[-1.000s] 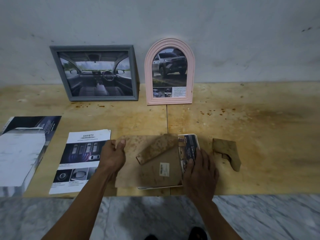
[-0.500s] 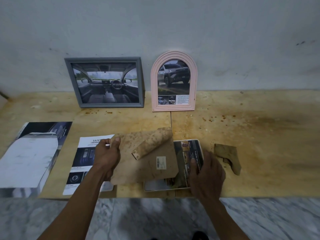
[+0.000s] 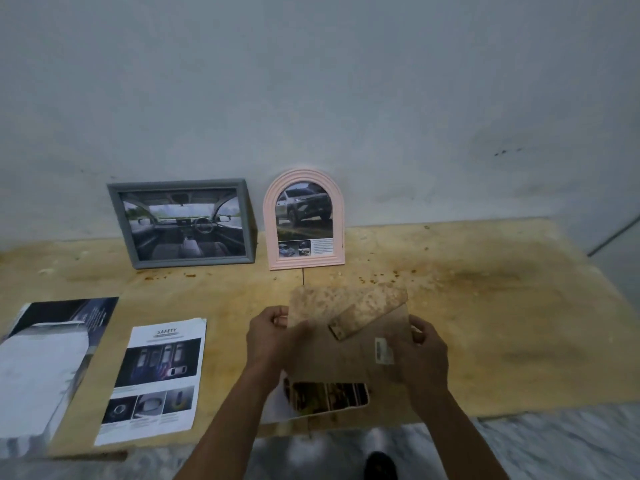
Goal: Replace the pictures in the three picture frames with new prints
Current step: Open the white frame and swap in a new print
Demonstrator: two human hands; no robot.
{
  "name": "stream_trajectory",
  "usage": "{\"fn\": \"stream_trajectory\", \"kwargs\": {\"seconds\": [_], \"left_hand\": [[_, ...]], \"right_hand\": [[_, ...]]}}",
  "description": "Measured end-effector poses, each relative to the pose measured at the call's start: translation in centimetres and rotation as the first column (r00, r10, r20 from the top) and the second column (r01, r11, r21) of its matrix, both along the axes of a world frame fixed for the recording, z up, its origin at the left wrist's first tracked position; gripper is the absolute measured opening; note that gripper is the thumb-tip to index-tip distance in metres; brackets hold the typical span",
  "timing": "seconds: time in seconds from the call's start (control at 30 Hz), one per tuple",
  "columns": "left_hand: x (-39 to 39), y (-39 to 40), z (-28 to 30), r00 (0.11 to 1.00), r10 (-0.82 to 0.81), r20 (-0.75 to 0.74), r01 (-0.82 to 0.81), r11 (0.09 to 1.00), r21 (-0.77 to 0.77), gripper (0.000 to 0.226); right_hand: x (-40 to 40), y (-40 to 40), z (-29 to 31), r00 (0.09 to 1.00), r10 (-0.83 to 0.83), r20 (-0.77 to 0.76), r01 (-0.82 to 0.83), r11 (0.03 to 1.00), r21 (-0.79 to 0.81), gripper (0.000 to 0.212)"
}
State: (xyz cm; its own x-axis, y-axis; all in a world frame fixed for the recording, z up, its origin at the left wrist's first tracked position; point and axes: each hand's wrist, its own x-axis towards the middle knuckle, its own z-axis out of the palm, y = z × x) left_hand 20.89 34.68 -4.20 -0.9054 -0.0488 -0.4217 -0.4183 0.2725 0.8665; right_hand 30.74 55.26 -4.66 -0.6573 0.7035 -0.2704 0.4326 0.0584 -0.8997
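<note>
Backing board (image 3: 332, 351) of the third frame is held up off the surface (image 3: 502, 323) by both hands, its brown back toward the camera and its long axis running roughly left to right, tilted a little. The left hand (image 3: 268, 337) has its fingers (image 3: 277, 315) closed on the board's left edge; the right hand (image 3: 420, 355) grips the right edge, thumb on the back near a small pale label (image 3: 383, 351) whose print is too blurred to read. A mottled stand flap (image 3: 367, 315) lies slantwise across the board's back, pointing up to the right. Below the board, a print (image 3: 329, 396) shows at its lower edge, partly hidden. Left of the hands a sheet (image 3: 156, 379) headed "SAFETY" lies flat, with a brochure (image 3: 45, 362) farther left. At the back, a grey frame (image 3: 181, 223) with a car interior and a pink arched frame (image 3: 304, 220) with a car picture lean upright against the wall (image 3: 311, 81), side by side.
</note>
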Motion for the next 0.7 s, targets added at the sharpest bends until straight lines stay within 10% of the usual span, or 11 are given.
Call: {"fn": "stream_trajectory", "kwargs": {"seconds": [0.2, 0.7], "left_hand": [[-1.6, 7.8, -0.1, 0.954, -0.29, -0.072, 0.274, 0.944, -0.183, 0.047], [-8.2, 19.5, -7.6, 0.973, -0.219, 0.068, 0.229, 0.929, -0.29, 0.038]], "right_hand": [[-3.4, 8.4, -2.3, 0.993, -0.015, 0.115, 0.005, 0.997, 0.083, 0.048], [-11.4, 18.7, -10.0, 0.904, 0.037, 0.425, -0.148, 0.961, 0.232, 0.069]]}}
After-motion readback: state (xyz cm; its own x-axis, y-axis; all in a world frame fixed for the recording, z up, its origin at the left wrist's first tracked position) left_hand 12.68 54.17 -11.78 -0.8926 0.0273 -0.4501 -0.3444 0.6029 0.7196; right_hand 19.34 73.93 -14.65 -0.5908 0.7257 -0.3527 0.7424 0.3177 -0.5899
